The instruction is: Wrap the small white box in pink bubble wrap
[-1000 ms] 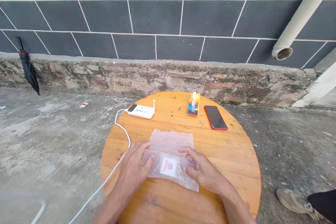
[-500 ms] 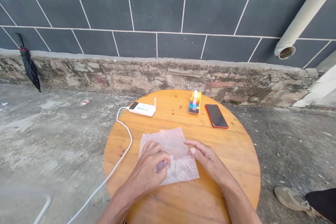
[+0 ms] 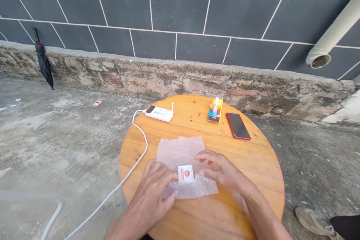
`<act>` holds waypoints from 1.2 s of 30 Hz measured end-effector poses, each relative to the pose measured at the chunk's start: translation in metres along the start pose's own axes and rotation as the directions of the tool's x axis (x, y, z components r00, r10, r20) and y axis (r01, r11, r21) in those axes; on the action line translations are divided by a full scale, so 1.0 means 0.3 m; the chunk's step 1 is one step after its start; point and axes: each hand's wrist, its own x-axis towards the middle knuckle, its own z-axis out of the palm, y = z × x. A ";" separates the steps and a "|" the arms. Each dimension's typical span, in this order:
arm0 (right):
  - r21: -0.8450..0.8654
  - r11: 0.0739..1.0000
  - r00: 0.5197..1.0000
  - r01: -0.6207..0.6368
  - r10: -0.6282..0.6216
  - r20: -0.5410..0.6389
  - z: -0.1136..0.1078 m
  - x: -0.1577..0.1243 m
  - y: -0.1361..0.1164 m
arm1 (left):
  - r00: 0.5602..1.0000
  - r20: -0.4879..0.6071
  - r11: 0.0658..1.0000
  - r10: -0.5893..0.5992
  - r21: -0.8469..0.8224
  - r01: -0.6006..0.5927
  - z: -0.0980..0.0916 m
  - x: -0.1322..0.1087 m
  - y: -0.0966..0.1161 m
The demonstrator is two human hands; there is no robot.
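A sheet of bubble wrap (image 3: 181, 150) lies flat on the round wooden table (image 3: 253, 165). A small white box with a red mark (image 3: 186, 174) stands on the wrap's near half. My left hand (image 3: 153, 191) rests on the wrap with its fingers curled against the box's left side. My right hand (image 3: 222, 170) pinches the box from the right with thumb and fingers. Both hands hold the box between them.
At the table's far side lie a white power bank (image 3: 160, 113) with a white cable (image 3: 135, 161) trailing off the left edge, an orange and blue tape dispenser (image 3: 215, 110) and a red-edged phone (image 3: 238, 125). A folded black umbrella (image 3: 42, 60) leans on the wall. A shoe (image 3: 315, 222) shows at bottom right.
The white box, hidden under my left hand half a second ago, now stands uncovered on the wrap. Both hands have closed in on it. The view shifted slightly left.
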 end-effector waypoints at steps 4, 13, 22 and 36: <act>-0.194 0.975 0.985 0.111 -0.081 0.155 0.057 0.025 -0.036 | 0.993 -0.031 0.993 0.118 0.004 -0.118 0.013 -0.069 0.017; -0.388 0.922 0.997 -0.003 -0.025 -0.068 0.146 -0.004 -0.050 | 0.984 -0.116 0.991 0.135 0.042 -0.131 -0.012 -0.076 0.002; -0.212 0.977 1.000 0.016 -0.020 -0.017 0.105 0.004 -0.021 | 0.992 -0.110 0.994 0.061 -0.085 -0.071 -0.010 -0.002 0.016; 0.087 0.973 0.948 -0.215 0.229 -0.220 0.049 -0.122 0.026 | 0.994 0.013 0.959 -0.110 -0.263 0.110 0.093 0.183 0.009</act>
